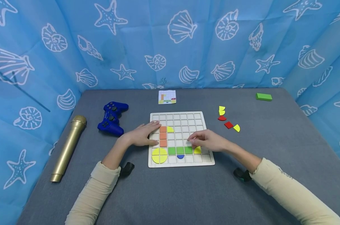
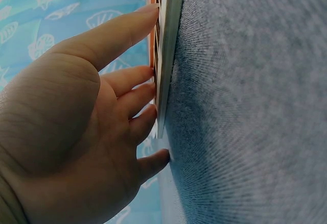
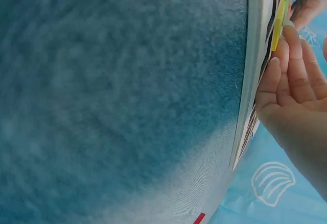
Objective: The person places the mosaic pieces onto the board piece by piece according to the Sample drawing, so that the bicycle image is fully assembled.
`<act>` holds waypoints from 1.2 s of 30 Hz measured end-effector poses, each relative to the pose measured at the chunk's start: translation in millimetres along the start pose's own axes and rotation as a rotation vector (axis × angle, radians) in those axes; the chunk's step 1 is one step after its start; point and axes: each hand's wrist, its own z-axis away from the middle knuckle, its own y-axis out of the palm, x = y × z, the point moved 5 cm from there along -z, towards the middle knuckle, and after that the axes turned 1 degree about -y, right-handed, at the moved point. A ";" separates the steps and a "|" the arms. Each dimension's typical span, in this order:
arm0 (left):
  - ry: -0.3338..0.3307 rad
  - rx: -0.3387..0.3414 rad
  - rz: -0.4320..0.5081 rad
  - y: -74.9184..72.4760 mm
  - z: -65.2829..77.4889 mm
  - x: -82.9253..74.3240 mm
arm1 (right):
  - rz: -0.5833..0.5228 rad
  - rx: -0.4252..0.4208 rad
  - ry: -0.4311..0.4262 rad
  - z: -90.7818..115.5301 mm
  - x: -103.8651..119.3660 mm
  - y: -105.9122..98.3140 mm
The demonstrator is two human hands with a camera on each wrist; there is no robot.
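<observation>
My left hand (image 1: 143, 135) rests at the left side of the white grid board (image 1: 181, 161), fingers spread and fingertips on its edge, near a column of orange squares (image 1: 163, 136). In the left wrist view the left hand (image 2: 102, 112) shows relaxed fingers. My right hand (image 1: 207, 140) hovers over the board's right part, fingers loosely bent, with no piece showing in them. Just below it lies a yellow quarter-circle (image 1: 197, 150), ending a row of green squares (image 1: 180, 150). In the right wrist view, the right hand's fingertips are close to the yellow piece (image 3: 278, 27).
A yellow circle of quarters (image 1: 159, 155) and a blue half-circle (image 1: 180, 156) sit on the board. Loose red pieces (image 1: 228, 125) and yellow pieces (image 1: 236, 128) lie right. Around stand a pattern card (image 1: 167, 97), green block (image 1: 263, 97), blue game controller (image 1: 112, 118) and gold microphone (image 1: 68, 148).
</observation>
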 end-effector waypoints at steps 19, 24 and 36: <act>0.005 0.008 0.006 0.4 0.9 0.1 | -0.704 -0.097 0.224 17.6 -20.6 -33.2; 0.005 0.005 0.009 -0.3 2.0 -0.8 | -0.811 -0.161 0.223 27.0 -26.5 -50.6; 0.007 -0.001 -0.004 0.9 0.3 0.1 | -0.880 -0.254 0.143 55.6 -43.4 -94.2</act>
